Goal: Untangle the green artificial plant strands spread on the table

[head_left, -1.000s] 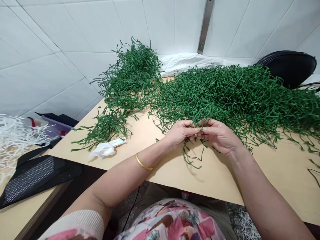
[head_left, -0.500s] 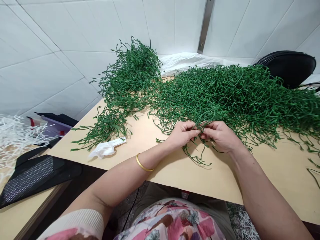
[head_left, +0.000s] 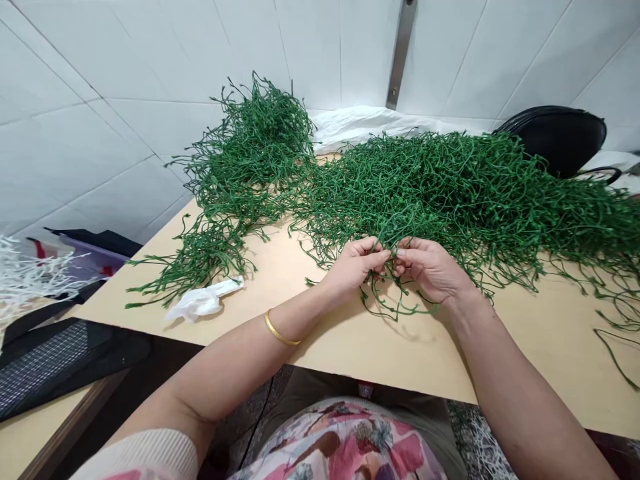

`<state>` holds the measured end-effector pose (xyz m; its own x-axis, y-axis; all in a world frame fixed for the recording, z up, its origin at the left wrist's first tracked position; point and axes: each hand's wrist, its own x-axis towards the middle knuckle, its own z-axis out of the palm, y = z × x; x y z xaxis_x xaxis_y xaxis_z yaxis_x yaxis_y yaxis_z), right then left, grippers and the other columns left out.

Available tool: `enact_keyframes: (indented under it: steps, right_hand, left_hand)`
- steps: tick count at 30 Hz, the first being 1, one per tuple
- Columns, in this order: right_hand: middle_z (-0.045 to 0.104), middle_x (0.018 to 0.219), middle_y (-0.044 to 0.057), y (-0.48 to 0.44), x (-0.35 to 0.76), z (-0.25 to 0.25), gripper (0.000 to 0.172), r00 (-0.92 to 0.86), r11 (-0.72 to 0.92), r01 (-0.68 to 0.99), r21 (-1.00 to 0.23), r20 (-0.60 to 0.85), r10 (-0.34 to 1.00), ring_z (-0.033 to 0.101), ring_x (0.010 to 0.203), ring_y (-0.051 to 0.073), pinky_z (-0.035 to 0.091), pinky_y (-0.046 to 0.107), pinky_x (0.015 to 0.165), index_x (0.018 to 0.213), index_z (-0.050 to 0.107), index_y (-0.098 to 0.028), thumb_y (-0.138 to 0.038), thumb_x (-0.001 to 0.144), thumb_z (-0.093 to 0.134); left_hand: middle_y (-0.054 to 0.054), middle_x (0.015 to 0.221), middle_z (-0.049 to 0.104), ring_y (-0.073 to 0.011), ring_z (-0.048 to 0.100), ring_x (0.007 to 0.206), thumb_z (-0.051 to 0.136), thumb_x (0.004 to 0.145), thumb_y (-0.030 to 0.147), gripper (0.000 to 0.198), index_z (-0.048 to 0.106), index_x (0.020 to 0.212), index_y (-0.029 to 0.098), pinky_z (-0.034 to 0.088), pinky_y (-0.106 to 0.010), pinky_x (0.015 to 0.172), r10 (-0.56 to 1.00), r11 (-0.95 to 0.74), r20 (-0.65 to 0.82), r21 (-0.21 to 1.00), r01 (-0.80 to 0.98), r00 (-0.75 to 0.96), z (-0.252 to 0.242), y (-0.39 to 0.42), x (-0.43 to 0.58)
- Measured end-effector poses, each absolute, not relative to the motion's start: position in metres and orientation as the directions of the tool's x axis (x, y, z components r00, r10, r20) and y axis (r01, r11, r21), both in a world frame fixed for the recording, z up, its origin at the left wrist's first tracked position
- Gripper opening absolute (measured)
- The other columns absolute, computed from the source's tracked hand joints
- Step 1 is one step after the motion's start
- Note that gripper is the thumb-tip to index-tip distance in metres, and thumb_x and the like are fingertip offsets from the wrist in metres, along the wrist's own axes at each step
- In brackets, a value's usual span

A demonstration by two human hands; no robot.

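Observation:
Thin green strands with knotted tips lie in a long heap (head_left: 450, 187) across the table. My left hand (head_left: 357, 263) pinches green strands at the heap's front edge. Close beside it on the right, my right hand (head_left: 425, 267) pinches the same strands between thumb and fingers, the fingertips nearly touching. Loose ends of the held strands (head_left: 397, 308) hang below both hands onto the tabletop. A taller green pile (head_left: 260, 133) stands at the back left, with a smaller bunch (head_left: 195, 260) in front of it.
A crumpled white tissue (head_left: 200, 301) lies on the wooden table (head_left: 270, 283) at the left. Behind the heap are a white plastic sheet (head_left: 360, 125) and a black bag (head_left: 555, 137). White strands (head_left: 35, 273) and a black mesh item (head_left: 45, 367) are at the far left.
The view has shifted slightly to the right. Both hands keep their pinch close together, and the loose ends below them have swung into a different, more curled shape.

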<state>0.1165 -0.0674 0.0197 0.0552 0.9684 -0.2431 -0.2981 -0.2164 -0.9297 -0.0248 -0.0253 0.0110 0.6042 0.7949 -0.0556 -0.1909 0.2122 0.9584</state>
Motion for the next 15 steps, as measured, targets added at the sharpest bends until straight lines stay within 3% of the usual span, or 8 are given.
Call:
enact_keyframes:
  steps: [4,7,15]
  right_hand:
    - [0.054,0.054,-0.006,-0.069,0.110,0.024,0.023,0.078,-0.209,-0.386,-0.899,-0.257,0.963,0.050,0.048,0.007,0.042,0.020,0.052,0.069,0.054,-0.018,-0.022,0.056,0.072]
    - [0.054,0.057,-0.005,-0.069,0.107,0.024,0.021,0.094,-0.174,-0.411,-0.895,-0.231,0.968,0.051,0.050,0.006,0.043,0.020,0.054,0.069,0.054,-0.018,-0.024,0.058,0.072]
    - [0.056,0.059,-0.004,-0.071,0.102,0.025,0.025,0.161,-0.108,-0.300,-0.948,-0.162,0.974,0.053,0.052,0.007,0.042,0.018,0.051,0.067,0.053,-0.017,-0.029,0.058,0.073]
  left_hand:
    - [0.004,0.052,0.045,-0.0060,0.045,0.049,0.064,0.066,0.017,0.018,0.046,0.062,0.015,0.039,-0.019,0.053,0.781,0.453,-0.167,0.815,-0.362,0.602,0.006,-0.023,-0.022]
    - [0.005,0.053,0.045,-0.0051,0.044,0.049,0.065,0.065,0.016,0.019,0.046,0.063,0.015,0.040,-0.019,0.054,0.766,0.521,-0.197,0.748,-0.411,0.611,0.005,-0.021,-0.021]
    - [0.003,0.053,0.047,-0.0064,0.047,0.048,0.067,0.064,0.020,0.019,0.049,0.063,0.014,0.038,-0.019,0.049,0.774,0.471,-0.189,0.809,-0.351,0.604,0.004,-0.021,-0.024]
